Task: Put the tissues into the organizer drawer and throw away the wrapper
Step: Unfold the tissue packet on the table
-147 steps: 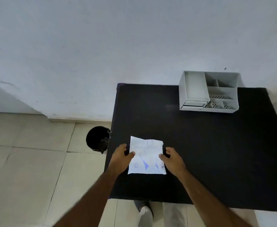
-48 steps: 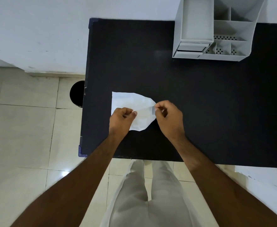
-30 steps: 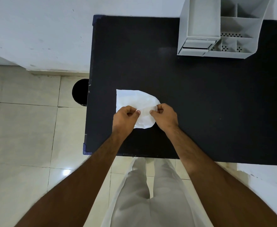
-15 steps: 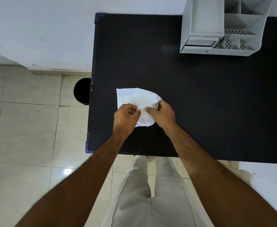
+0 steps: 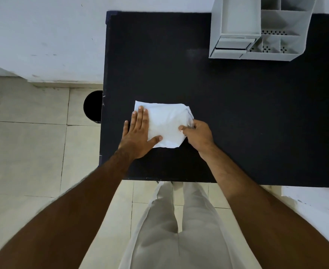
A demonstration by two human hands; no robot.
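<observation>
A white tissue pack (image 5: 165, 123) in its thin wrapper lies on the black table (image 5: 237, 117), near the left front. My left hand (image 5: 138, 133) rests flat on the pack's left side, fingers spread, pressing it down. My right hand (image 5: 197, 133) pinches the pack's right end, where the wrapper is crumpled. The grey organizer (image 5: 257, 32) stands at the far right of the table, with its small drawer (image 5: 233, 43) at the front left, seemingly closed.
A round black bin (image 5: 92, 106) stands on the tiled floor just left of the table. A white wall runs behind the table. White papers (image 5: 315, 200) lie at the lower right. My legs are below the table's front edge.
My left hand has let go of its pinch and now lies flat on the pack. My right hand has slid to the pack's right end and grips the wrapper there.
</observation>
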